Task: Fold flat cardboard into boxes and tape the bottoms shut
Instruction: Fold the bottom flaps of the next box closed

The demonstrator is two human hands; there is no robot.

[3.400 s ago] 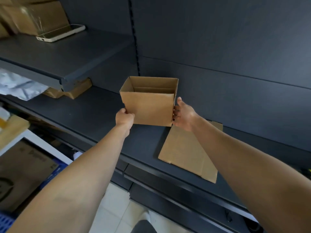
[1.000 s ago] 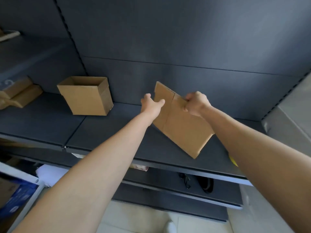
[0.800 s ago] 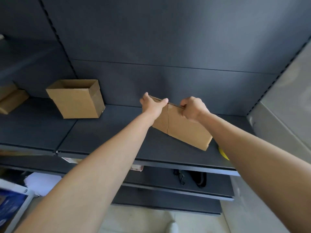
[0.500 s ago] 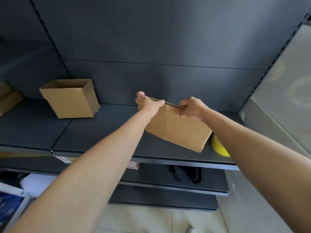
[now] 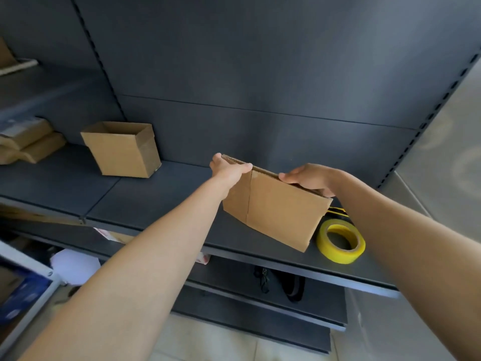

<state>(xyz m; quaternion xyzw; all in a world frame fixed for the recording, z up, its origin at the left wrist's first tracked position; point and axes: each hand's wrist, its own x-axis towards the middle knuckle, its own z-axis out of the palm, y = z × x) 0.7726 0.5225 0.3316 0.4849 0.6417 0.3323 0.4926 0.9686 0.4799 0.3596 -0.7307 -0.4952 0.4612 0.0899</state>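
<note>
Forearms stretch out from the camera toward a dark shelf [image 5: 156, 194], and both hands hold one flat cardboard [image 5: 278, 212] blank by its top edge. The left hand [image 5: 229, 169] curls round the upper left corner with the thumb over the near face, and the right hand [image 5: 309, 178] pinches the same edge further right. The blank hangs upright and tilted over the shelf, collapsed, its lower corner close to the front lip; whether it touches the shelf cannot be told. With both grips on the top edge alone, the bottom half is free to swing, so squeezing the ends together to pop it open could bend a panel away from its crease instead of squaring it. A hard twist could also pull the board out of the right hand's shallow pinch. Tape [image 5: 341, 241], a yellow roll, lies just beside the blank's lower right corner and near the lip; a sweep of that corner would likely knock it to the floor. Further back on the left, a box [image 5: 122, 149] stands open-topped, well apart and probably safe.
</note>
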